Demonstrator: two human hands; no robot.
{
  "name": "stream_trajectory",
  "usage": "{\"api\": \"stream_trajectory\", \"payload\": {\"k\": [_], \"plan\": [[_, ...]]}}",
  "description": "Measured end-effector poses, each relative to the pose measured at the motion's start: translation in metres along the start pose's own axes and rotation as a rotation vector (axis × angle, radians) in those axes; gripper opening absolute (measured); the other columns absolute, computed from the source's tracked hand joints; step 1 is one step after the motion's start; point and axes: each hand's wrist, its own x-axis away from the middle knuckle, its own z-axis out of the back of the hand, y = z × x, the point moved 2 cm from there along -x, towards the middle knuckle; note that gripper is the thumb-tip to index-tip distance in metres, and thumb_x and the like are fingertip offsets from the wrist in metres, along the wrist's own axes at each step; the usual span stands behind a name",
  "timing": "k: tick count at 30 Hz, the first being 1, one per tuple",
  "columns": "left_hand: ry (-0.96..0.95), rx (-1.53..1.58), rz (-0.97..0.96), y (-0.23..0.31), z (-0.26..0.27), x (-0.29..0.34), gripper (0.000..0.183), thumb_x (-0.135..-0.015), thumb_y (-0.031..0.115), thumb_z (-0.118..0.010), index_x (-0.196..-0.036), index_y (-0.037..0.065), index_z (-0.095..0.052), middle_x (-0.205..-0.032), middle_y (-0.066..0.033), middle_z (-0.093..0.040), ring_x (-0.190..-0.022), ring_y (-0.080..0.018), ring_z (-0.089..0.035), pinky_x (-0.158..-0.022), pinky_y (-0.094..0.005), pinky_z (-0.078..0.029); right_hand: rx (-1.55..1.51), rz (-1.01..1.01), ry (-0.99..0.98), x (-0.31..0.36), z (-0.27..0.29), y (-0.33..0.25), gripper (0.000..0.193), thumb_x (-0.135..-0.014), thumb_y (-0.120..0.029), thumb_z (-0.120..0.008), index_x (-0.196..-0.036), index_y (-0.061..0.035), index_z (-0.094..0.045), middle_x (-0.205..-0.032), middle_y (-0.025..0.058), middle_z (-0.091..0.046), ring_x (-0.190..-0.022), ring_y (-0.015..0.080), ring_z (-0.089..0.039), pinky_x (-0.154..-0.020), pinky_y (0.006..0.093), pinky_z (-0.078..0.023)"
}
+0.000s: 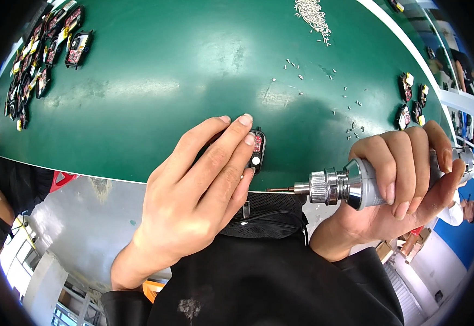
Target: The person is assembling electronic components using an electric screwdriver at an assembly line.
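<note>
My left hand (199, 185) is closed over a small black plastic housing (260, 154) near the front edge of the green table. Its fingers cover most of the housing; the exposed right end shows a red circuit board and a round white part. In my right hand (405, 174) is a grey and silver electric screwdriver (351, 185), gripped around its body. The screwdriver lies nearly level, its thin bit pointing left, below and apart from the housing.
Loose screws (296, 65) are scattered across the green table (155, 119), with a screw pile (314, 19) at the far side. Many similar open housings (30, 65) crowd the far left; several more housings (405, 89) sit at the right edge. Other people are partly visible at both sides.
</note>
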Motion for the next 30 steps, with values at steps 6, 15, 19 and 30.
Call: {"api": "stream_trajectory", "payload": {"k": [6, 15, 19, 30], "plan": [[0.029, -0.009, -0.02, -0.001, -0.001, 0.0, 0.04, -0.058, -0.006, -0.07, -0.097, -0.01, -0.065, -0.109, -0.0176, -0.064, -0.097, -0.0333, -0.06, -0.081, -0.0377, -0.052, 0.046, -0.025, -0.028, -0.006, -0.001, 0.011, 0.02, -0.095, -0.025, -0.05, -0.091, -0.0053, -0.051, -0.054, -0.0013, -0.042, -0.046, 0.0083, -0.044, -0.054, 0.0251, -0.036], [-0.002, 0.014, -0.012, -0.002, 0.0, -0.002, 0.042, -0.056, -0.003, -0.07, -0.097, -0.011, -0.065, -0.108, -0.0178, -0.064, -0.097, -0.0333, -0.06, -0.08, -0.0374, -0.052, 0.075, -0.047, -0.056, -0.007, 0.009, 0.017, 0.023, -0.097, -0.026, -0.046, -0.092, -0.004, -0.051, -0.053, -0.0014, -0.041, -0.048, 0.009, -0.043, -0.055, 0.0257, -0.034], [-0.019, 0.017, -0.001, -0.001, 0.002, -0.003, 0.041, -0.057, -0.003, -0.07, -0.097, -0.01, -0.065, -0.108, -0.0177, -0.064, -0.097, -0.0333, -0.06, -0.08, -0.0374, -0.052, 0.081, -0.055, -0.083, -0.008, 0.01, 0.02, 0.024, -0.098, -0.027, -0.044, -0.093, -0.0042, -0.051, -0.053, -0.0015, -0.04, -0.048, 0.0089, -0.043, -0.055, 0.0258, -0.034], [-0.002, 0.014, 0.001, -0.002, 0.0, 0.0, 0.04, -0.058, -0.003, -0.07, -0.097, -0.01, -0.065, -0.109, -0.0175, -0.064, -0.097, -0.0334, -0.059, -0.08, -0.0375, -0.052, 0.121, -0.104, -0.079, -0.011, 0.012, 0.024, 0.027, -0.099, -0.029, -0.04, -0.093, -0.0048, -0.051, -0.054, -0.0013, -0.042, -0.048, 0.0089, -0.043, -0.054, 0.0257, -0.033]]}}
